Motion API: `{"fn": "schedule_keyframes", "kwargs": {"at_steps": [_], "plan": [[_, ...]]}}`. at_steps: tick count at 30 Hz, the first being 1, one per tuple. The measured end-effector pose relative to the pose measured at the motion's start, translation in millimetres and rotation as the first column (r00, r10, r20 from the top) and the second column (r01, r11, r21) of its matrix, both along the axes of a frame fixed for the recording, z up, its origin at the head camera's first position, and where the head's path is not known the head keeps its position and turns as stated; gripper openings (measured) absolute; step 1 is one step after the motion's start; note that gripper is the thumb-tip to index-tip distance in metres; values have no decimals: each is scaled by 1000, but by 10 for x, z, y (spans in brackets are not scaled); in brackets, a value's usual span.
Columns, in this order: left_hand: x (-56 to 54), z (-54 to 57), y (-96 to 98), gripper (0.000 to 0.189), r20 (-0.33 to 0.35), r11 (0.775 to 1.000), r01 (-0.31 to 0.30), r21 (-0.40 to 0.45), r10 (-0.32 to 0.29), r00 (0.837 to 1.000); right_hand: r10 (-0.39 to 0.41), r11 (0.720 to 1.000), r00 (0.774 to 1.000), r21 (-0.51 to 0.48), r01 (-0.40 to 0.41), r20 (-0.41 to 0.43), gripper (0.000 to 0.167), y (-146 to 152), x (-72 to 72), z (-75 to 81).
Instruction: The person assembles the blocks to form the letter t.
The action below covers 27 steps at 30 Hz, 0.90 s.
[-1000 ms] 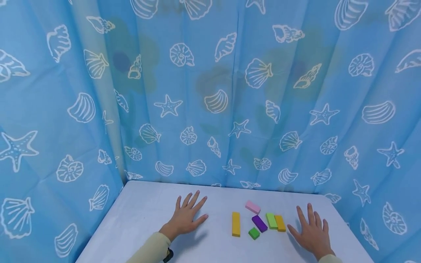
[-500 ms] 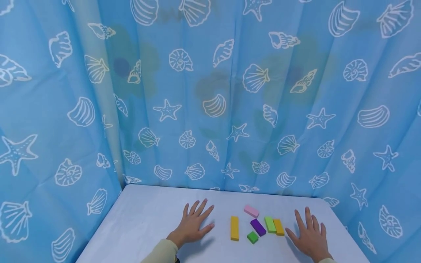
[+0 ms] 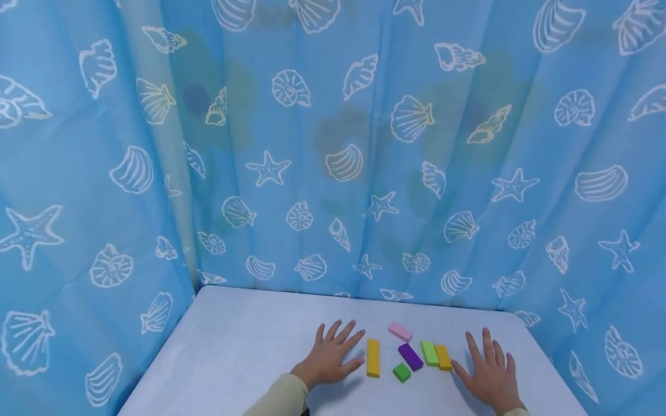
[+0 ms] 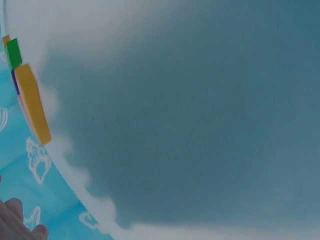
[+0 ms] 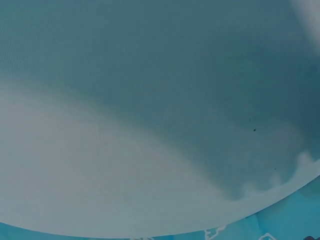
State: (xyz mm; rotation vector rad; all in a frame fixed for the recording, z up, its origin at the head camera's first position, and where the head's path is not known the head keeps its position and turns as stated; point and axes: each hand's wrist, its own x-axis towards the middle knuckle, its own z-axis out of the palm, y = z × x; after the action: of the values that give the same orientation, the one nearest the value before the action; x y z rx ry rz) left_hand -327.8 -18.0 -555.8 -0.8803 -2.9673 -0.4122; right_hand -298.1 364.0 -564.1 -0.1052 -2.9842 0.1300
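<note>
Risk was posed how?
By drift of the left hand [image 3: 329,359]: the long yellow block [image 3: 373,358], left of the purple block [image 3: 410,357], could have been nudged.
Fingers [image 3: 354,339]?
Spread, right hand [image 3: 491,374] too.

- Creased cloth curtain [image 3: 317,237], matt with printed shells and starfish, hangs from nine through twelve to three o'clock.
- A smooth, matt white table [image 3: 250,329] spreads at six o'clock.
- Toward five o'clock, six coloured blocks [image 3: 410,356] show smooth, matt faces; wood or plastic, unclear.
- Matt cloth sleeve [image 3: 283,396] shows between six and seven o'clock.
</note>
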Motion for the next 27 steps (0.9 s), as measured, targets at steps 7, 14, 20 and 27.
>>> {"fn": "schedule_keyframes", "kwargs": {"at_steps": [7, 14, 20, 27], "plan": [[-29, -109, 142, 62, 78, 999, 26, -22, -24, 997, 11, 1000, 1000, -25, -12, -10, 92, -17, -17, -37], [24, -48, 297, 59, 98, 996, 83, -36, -80, 992, 5, 999, 1000, -31, -4, 25, 95, 31, 11, -80], [-23, -86, 468, 55, 117, 988, 149, -46, -143, 983, -5, 1000, 1000, -14, 5, 28, 96, 41, 46, -18], [10, -161, 499, 52, 161, 994, 67, -88, -52, 986, 5, 1000, 999, -29, -4, 42, 97, -2, 61, -28]]}}
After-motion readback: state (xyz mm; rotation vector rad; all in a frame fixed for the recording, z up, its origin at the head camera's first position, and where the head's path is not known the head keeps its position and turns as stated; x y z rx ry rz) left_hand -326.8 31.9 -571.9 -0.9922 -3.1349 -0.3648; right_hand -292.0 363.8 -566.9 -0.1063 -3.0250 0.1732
